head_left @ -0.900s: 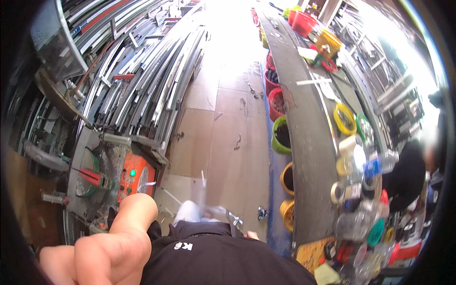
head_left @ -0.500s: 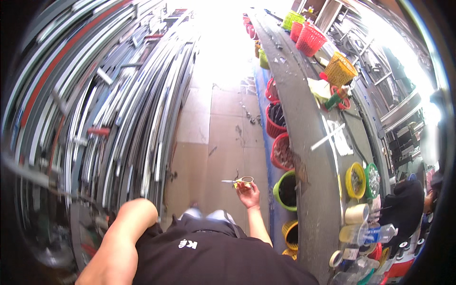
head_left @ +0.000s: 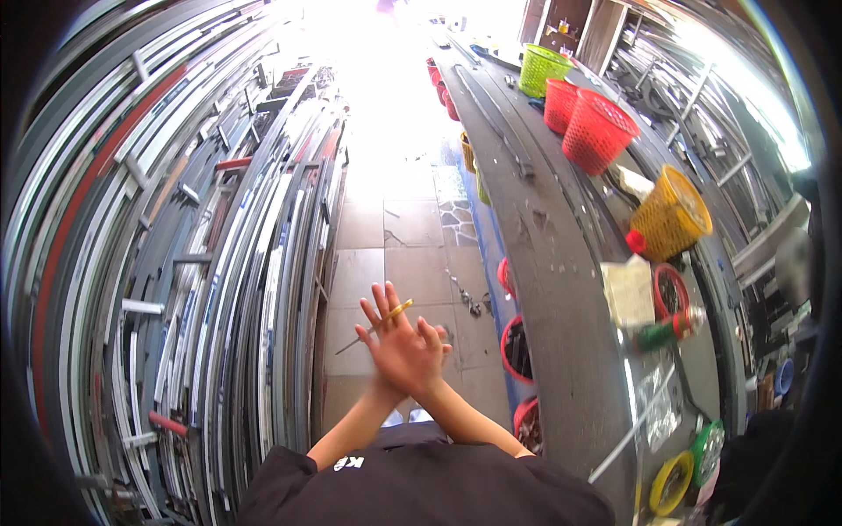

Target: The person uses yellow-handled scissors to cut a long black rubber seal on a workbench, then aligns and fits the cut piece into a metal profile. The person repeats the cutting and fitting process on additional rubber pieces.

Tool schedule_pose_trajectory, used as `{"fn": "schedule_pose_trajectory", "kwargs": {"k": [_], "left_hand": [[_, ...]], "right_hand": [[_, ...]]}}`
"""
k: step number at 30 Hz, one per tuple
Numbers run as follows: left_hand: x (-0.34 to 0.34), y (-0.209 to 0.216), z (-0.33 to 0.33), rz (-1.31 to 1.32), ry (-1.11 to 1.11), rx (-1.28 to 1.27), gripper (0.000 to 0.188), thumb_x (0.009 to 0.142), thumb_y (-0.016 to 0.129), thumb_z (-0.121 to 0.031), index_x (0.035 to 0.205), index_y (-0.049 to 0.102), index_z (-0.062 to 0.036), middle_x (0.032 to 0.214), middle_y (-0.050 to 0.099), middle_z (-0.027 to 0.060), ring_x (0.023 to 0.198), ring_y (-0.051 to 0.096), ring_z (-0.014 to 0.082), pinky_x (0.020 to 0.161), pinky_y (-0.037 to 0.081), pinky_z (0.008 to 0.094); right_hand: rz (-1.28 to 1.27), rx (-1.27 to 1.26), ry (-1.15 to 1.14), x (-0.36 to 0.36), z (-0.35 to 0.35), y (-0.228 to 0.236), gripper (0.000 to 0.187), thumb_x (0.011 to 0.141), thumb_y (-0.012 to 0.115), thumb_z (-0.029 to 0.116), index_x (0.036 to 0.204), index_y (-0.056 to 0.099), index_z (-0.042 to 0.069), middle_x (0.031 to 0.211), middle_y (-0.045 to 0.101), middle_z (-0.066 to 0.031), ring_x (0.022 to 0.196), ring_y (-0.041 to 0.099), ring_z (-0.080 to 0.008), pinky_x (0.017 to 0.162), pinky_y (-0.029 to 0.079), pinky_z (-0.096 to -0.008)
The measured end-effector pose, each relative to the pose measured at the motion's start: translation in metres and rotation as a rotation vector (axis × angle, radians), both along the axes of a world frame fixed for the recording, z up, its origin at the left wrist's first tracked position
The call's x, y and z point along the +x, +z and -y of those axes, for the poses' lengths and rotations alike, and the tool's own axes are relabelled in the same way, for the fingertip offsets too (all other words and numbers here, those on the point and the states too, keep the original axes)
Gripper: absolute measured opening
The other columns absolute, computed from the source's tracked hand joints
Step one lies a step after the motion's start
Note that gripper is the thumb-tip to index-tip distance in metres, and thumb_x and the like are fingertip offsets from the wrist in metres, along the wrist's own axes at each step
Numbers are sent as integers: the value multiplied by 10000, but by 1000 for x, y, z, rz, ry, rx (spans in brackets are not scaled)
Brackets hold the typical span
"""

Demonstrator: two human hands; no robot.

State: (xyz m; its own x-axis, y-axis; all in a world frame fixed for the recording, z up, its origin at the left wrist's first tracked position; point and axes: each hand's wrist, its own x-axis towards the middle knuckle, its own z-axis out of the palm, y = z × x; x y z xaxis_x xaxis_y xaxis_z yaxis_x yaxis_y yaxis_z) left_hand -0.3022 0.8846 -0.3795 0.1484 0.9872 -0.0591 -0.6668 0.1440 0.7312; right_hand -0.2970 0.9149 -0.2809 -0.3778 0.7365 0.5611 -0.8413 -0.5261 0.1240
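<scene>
The right hand point(head_left: 405, 355), outspread, bears yellow-handled scissors point(head_left: 401, 309) pointing toward eight o'clock; metal profiles point(head_left: 254, 289) lie at nine o'clock. Baskets point(head_left: 599, 133) stand on the desk point(head_left: 566, 324) at two o'clock.

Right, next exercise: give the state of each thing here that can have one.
Hands: overlapping, fingers spread
Scissors: against the hands, pointing left; open or shut unclear
Lime basket: upright, open-topped
Large red basket: upright, open-topped
Yellow basket: open-topped, upright or tilted unclear
Lower red basket: holding dark pieces
Long bars: piled lengthwise
</scene>
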Motion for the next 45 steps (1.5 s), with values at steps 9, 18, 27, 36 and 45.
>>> {"fn": "schedule_pose_trajectory", "kwargs": {"k": [9,18,27,36,45], "left_hand": [[-200,10,-262,366,484,359,621,1068,283,-545,1609,269,-241,1614,374,46,1380,473,298,1124,400,536],[-272,75,-507,-1102,442,487,257,966,629,-162,1146,628,22,933,711,118,845,724,232,707,578,368],[-228,101,-749,-1067,112,787,144,881,646,48,979,725,-23,804,710,101,638,685,197,591,557,312],[-227,108,-955,-1054,-16,730,134,802,824,-32,932,795,-45,795,740,60,635,633,115,593,494,246],[-153,104,-1042,-660,-1084,1031,127,861,779,-69,985,770,-45,879,750,75,749,705,179,646,554,281]], "right_hand": [[696,253,75,-157,-266,-52,814,981,516,401,1654,103,201,1722,90,-2,1520,274,-305,1171,307,-476],[1001,566,-918,-178,-510,28,284,1027,462,11,1290,569,6,1487,492,-241,1343,539,-351,1104,441,-431],[2025,-75,-1439,0,-655,111,332,1114,408,269,1008,609,27,779,624,-50,577,483,-67,472,365,-209],[2896,-242,-1431,64,-817,42,238,915,702,121,1111,657,-7,1083,706,-201,1084,661,-388,879,522,-456],[1926,-1556,-1807,-54,-737,30,92,846,662,-120,862,652,-30,798,670,-66,681,672,-143,647,553,-268]]}}
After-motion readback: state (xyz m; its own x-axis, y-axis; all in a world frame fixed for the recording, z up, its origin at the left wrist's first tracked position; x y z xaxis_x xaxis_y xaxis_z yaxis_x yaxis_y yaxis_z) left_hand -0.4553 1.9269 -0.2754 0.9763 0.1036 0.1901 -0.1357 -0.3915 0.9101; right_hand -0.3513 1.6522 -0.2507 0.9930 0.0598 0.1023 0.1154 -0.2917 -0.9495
